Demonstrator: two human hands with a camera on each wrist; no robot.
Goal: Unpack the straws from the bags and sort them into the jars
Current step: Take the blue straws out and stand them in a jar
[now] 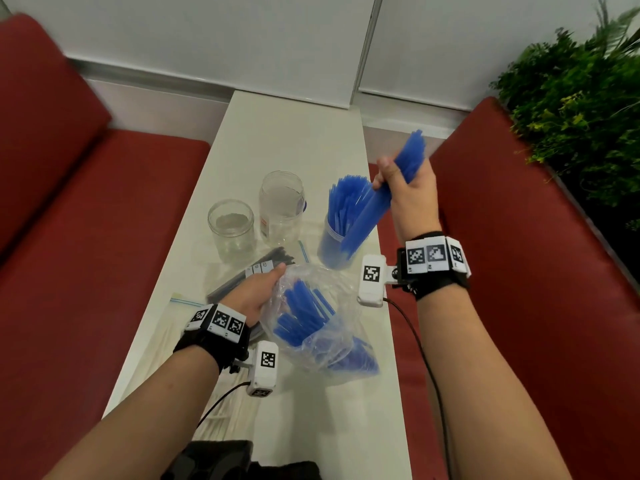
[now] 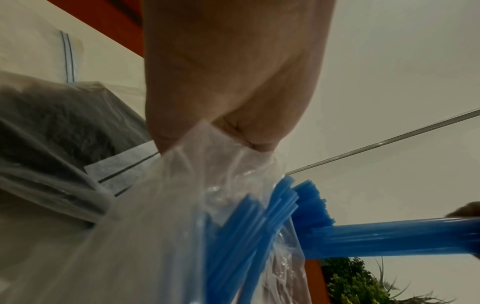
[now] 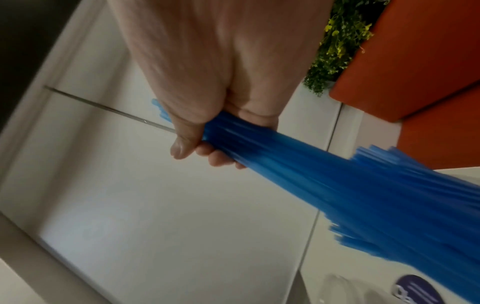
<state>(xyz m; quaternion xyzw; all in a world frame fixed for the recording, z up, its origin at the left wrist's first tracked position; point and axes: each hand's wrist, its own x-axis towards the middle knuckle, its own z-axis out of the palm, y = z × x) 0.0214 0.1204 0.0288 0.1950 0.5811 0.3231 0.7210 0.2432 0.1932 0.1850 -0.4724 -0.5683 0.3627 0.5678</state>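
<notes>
My right hand [image 1: 403, 180] grips a bundle of blue straws [image 1: 377, 199] and holds it tilted above the right jar [image 1: 332, 244], which holds several blue straws. The right wrist view shows the same bundle [image 3: 311, 181] clamped in my fist [image 3: 207, 133]. My left hand [image 1: 256, 289] pinches the rim of a clear plastic bag [image 1: 311, 320] that lies on the table with more blue straws [image 1: 301, 317] inside. In the left wrist view, my fingers [image 2: 207, 115] pinch the bag's edge [image 2: 168, 205]. Two glass jars [image 1: 231, 227] [image 1: 282, 206] stand empty to the left.
A bag of black straws [image 1: 252, 271] lies under my left hand, and a bag of white straws [image 1: 166, 344] lies nearer on the narrow white table [image 1: 294, 140]. Red benches [image 1: 86, 237] flank the table. Green plants [image 1: 581, 109] fill the right corner.
</notes>
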